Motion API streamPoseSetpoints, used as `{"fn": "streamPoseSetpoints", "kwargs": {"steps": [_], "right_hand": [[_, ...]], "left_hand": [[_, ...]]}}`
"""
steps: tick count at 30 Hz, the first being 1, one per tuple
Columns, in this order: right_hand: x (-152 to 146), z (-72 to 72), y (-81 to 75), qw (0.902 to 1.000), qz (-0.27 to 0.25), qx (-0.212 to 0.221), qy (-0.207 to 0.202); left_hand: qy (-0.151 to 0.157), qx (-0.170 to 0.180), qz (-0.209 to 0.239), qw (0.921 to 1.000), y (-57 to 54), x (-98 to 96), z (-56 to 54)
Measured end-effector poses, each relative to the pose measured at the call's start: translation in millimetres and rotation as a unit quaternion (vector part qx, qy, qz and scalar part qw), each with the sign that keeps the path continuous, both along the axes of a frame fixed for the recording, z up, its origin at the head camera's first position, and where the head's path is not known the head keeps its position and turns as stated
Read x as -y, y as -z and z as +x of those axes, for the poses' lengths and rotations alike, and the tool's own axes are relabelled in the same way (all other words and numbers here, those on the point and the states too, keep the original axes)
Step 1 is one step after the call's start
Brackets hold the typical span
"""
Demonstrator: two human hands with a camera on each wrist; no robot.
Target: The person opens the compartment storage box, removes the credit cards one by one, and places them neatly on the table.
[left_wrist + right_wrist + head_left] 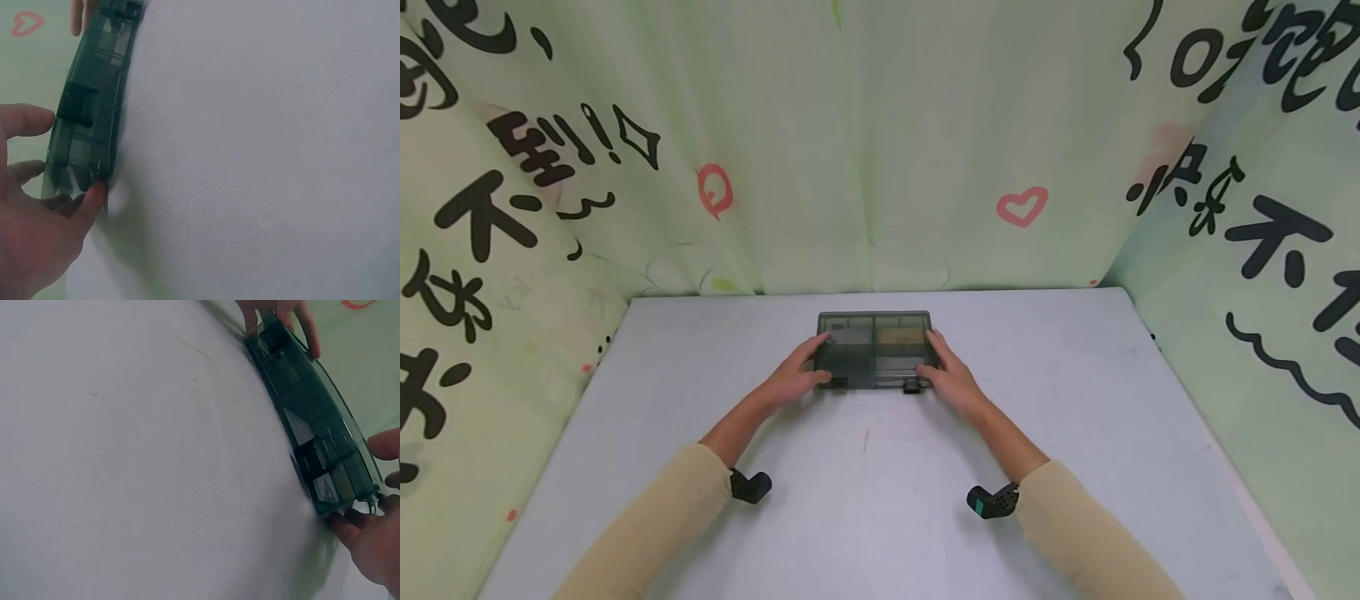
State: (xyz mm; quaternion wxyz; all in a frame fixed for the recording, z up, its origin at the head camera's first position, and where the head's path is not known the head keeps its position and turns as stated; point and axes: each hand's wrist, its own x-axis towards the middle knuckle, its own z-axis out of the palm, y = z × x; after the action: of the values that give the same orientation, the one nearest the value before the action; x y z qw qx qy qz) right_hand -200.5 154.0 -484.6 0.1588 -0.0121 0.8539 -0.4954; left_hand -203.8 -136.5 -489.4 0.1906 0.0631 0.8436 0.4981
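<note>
A dark, see-through plastic storage case (850, 360) with inner compartments lies flat toward the back of the table, its lid down. Through the lid I make out a tan piece (901, 336) at the back right and paler shapes that are hard to tell. Two latches, left (839, 383) and right (912, 386), sit along the near side. My left hand (792, 377) grips the case's left end, and my right hand (957, 380) grips the right end. In the right wrist view the case (307, 403) appears tilted; whether its underside touches the table I cannot tell.
The white table (865, 492) runs back to a pale green curtain (865, 150) with black lettering and red drawings, which also closes off both sides. Black wrist-camera mounts, left (750, 487) and right (994, 502), jut inward from the beige sleeves.
</note>
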Motion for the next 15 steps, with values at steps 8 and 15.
{"fn": "streamPoseSetpoints", "kwargs": {"steps": [8,15], "right_hand": [[2.2,-0.9,2.7,0.9998,0.018,-0.004,-0.004],[0.5,-0.2,3.3,0.9992,0.03,0.001,-0.027]], "left_hand": [[0.006,0.004,-0.005,1.0,1.9,-2.1,-1.8],[0.008,0.014,-0.002,0.9999,2.5,-2.9,-3.5]]}}
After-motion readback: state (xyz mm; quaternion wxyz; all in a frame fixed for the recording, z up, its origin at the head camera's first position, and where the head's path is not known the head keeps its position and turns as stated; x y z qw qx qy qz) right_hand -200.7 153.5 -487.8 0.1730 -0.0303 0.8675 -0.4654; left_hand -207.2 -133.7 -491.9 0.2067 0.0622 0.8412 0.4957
